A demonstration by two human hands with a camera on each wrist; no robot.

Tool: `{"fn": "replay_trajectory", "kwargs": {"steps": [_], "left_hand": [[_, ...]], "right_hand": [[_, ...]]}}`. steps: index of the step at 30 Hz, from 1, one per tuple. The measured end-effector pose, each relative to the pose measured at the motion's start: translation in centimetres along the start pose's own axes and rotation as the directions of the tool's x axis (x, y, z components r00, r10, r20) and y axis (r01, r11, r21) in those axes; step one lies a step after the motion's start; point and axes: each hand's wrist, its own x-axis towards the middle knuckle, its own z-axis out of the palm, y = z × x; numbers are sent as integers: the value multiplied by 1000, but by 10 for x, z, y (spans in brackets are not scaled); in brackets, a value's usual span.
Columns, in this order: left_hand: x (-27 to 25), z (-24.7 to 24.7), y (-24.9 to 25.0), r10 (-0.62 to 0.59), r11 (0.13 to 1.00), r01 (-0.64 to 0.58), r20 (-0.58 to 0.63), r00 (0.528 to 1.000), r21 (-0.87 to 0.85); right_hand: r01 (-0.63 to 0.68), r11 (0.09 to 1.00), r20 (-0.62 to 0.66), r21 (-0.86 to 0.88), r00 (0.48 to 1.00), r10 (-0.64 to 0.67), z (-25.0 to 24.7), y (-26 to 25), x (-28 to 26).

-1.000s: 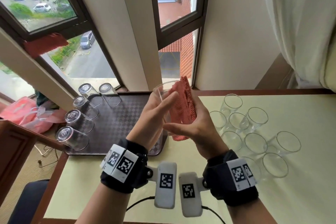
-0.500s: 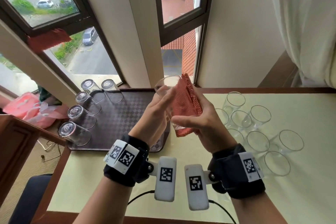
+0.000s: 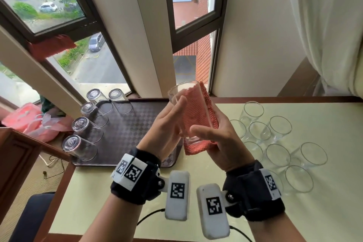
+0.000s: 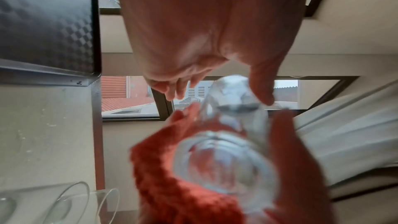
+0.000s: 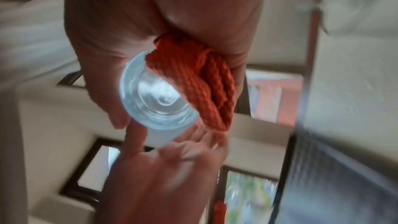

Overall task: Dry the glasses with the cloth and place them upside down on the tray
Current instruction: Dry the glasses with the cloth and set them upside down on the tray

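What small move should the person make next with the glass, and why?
Probably turn the glass a little with the left hand, against the cloth. The right hand holds the cloth on only one side of the glass; the side toward the left hand shows bare. It is mouth up, so the tray comes later.

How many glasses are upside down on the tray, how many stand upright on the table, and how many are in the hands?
Glasses upside down on the tray: 5
Glass in the cloth, held by the right hand: 1
Upright glasses on the table: 8 clearly seen; the wristband may hide another
Total: at least 14
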Motion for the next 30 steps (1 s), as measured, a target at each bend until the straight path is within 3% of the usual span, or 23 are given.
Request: {"fn": "replay_trajectory", "kwargs": {"steps": [3,5,7,9,11,14,16,18,21,26,28,30], "left_hand": [[1,-5,2,-32,999,32,-8,999,-23],[3,-5,3,-48,999,48,5,999,-20],[3,2,4,-65,998,63,89,994,29],[3,7,3,-74,994,66,81,994,89],[4,6,2,-106,990,100,50,993,99],[4,2,0,-142,986,136,64,988,94],[5,1,-2,-127,990,125,27,992,72],[6,4,2,-81,995,81,-8,997,50],[6,9,2,-67,997,65,36,997,50],[5,8,0,-92,994,96,62,994,-53],[5,4,0,-104,993,107,54,993,-57],[7,3,2,-82,997,82,-4,997,8]], "right_hand": [[86,966,-100,-243,989,-113,-2,-4,0],[132,859,-143,-494,963,-230,-3,-2,3],[131,778,-130,-614,956,-264,-5,3,6],[92,842,-118,-531,977,-180,-8,5,7],[23,953,-83,-301,995,-50,-9,1,7],[-15,999,-10,-51,1000,14,-14,-4,4],[15,997,-71,-72,997,-20,-14,-4,2],[66,963,-172,-260,978,-114,-12,-2,1],[107,881,-159,-460,967,-201,-9,2,0],[42,994,-61,-105,997,-49,-5,-4,-6],[36,995,-48,-88,998,-40,-7,-7,-7],[68,978,-117,-196,989,-92,-7,-10,-6]]}}
